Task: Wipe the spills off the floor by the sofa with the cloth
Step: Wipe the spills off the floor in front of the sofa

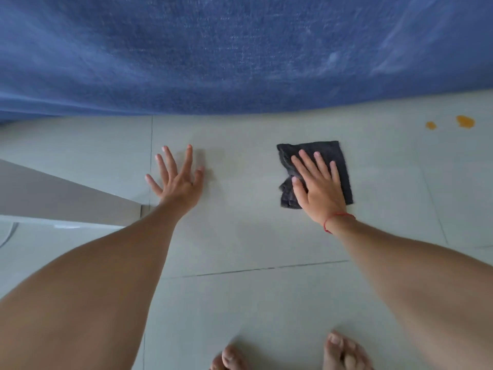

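Pale floor tiles [266, 236] fill the head view, with the blue sofa [240, 49] running across the far edge. Landmark: the dark cloth [338, 161], lying flat on the floor just short of the sofa front. Right hand [317, 188] rests palm-down on the cloth, fingers spread and open, pressing rather than gripping; a red string [336, 218] sits at the wrist. Left hand [178, 180] is well to the left of the cloth, flat on bare tile, fingers splayed, holding nothing; judged a brace. Two orange spills [465, 121] [430, 125] lie right of the cloth and slightly farther out, close to the sofa edge, apart from it. Judgement: right hand is nearer; next stroke runs rightward and a little forward. Bare toes [344, 351] at bottom.
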`<state>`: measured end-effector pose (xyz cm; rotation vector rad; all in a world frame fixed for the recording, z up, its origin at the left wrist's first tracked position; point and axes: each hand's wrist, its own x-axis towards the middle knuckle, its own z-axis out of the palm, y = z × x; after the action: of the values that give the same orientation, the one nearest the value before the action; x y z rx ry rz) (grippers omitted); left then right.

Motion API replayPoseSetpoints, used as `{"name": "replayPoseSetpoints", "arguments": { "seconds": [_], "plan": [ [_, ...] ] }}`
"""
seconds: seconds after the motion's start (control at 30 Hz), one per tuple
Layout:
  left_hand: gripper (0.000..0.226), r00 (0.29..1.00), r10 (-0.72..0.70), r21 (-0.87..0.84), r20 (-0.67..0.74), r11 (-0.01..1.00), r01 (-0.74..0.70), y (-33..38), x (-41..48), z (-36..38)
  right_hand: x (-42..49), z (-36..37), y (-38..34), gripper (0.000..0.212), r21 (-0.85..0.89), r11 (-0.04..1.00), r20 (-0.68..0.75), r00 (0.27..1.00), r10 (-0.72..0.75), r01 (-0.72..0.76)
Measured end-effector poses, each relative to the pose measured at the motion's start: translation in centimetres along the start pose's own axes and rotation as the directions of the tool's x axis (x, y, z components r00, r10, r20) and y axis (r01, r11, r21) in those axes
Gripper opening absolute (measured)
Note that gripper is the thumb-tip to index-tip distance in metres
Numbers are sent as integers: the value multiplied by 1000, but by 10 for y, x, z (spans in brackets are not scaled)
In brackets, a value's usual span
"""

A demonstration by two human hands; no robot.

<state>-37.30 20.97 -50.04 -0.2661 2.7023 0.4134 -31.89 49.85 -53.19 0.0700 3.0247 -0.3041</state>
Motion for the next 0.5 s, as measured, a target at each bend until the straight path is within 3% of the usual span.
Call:
{"name": "replayPoseSetpoints", "arguments": {
  "seconds": [0.07,0.17,0.3,0.4,0.5],
  "plan": [
    [59,998,-59,15,31,998,58,-12,-3,3,-1,-5,16,58,14,978,-24,978,209,-209],
    [59,996,-87,41,18,995,86,-20,-7,12,16,-3,-1,54,73,884,-48,884,465,-461],
    [58,996,-73,31,43,997,71,-21,-4,12,43,5,-60,57,178,761,-42,767,640,-624],
    [58,996,-67,19,56,998,66,-23,-3,10,63,13,-121,56,204,836,-33,850,526,-509],
    [58,995,-68,18,71,998,67,-21,-3,8,58,26,-175,56,164,968,-62,977,202,-190]
  ]
}}
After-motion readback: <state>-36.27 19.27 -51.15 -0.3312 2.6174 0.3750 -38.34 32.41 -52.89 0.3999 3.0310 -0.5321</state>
